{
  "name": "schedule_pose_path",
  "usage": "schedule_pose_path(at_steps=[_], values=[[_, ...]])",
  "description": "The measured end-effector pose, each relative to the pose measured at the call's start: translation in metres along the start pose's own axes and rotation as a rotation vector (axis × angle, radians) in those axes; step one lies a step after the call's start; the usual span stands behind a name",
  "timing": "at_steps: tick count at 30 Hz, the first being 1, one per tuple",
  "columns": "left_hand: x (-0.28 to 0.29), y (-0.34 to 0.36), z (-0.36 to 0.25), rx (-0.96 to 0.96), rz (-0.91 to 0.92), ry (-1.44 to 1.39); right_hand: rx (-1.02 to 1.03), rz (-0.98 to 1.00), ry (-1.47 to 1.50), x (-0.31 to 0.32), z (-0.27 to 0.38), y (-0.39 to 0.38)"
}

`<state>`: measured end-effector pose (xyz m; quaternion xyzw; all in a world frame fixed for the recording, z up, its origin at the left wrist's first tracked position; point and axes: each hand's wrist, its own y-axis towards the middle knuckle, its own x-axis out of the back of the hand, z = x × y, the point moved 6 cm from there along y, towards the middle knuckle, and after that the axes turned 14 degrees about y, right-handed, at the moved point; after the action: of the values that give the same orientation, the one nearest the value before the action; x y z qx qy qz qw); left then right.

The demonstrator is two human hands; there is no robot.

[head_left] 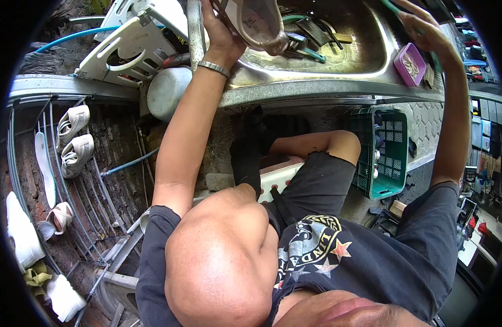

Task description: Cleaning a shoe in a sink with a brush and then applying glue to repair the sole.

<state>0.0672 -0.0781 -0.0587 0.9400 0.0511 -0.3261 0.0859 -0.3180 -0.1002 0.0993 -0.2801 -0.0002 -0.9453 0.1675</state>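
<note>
At the top of the view my left hand [221, 35] grips a pale shoe with brown trim [253, 22] over the left part of a steel sink [365, 60]. Brushes and scrapers with various handles [311, 38] lie in the basin below the shoe. My right hand [420, 30] is raised at the sink's right, closed on a thin green item [390, 6], its kind unclear. Beneath it a pink tub [408, 65] with pale contents sits on the sink's right ledge, beside a small tan block [430, 76].
A wire rack [87, 196] on the left holds sneakers [76, 155] and insoles [43, 163]. White plastic panels [120, 54] and a metal pot [169, 92] stand left of the sink. A green crate [390, 185] with items inside is below the sink, right of my bent knee.
</note>
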Motion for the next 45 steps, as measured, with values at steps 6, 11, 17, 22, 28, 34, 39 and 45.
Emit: schedule_pose_path(at_steps=[6,11,17,22,28,34,39,45], values=[[-0.008,-0.002,0.014,0.181,0.140,0.014,-0.489,-0.450,-0.592,0.218,-0.173,0.028],[-0.009,-0.009,0.028,0.404,0.299,-0.173,-0.472,-0.189,-1.041,0.221,-0.252,0.048],[-0.008,-0.004,0.027,0.461,0.289,-0.356,-0.234,-0.516,-0.395,0.139,-0.156,0.047],[-0.003,0.001,0.034,0.482,0.261,-0.313,0.280,-0.313,-0.225,-0.037,-0.011,-0.009],[0.011,0.006,0.038,0.411,0.185,-0.189,0.225,-0.016,-0.091,-0.222,0.079,-0.075],[0.018,0.009,0.042,0.339,0.213,-0.045,0.208,-0.230,-0.037,-0.274,0.091,-0.016],[0.017,0.013,0.040,0.348,0.315,-0.365,0.115,-0.040,-0.069,-0.291,0.096,-0.017],[0.008,0.015,0.029,0.191,0.635,-0.567,0.341,-0.127,0.003,-0.292,0.096,-0.016]])
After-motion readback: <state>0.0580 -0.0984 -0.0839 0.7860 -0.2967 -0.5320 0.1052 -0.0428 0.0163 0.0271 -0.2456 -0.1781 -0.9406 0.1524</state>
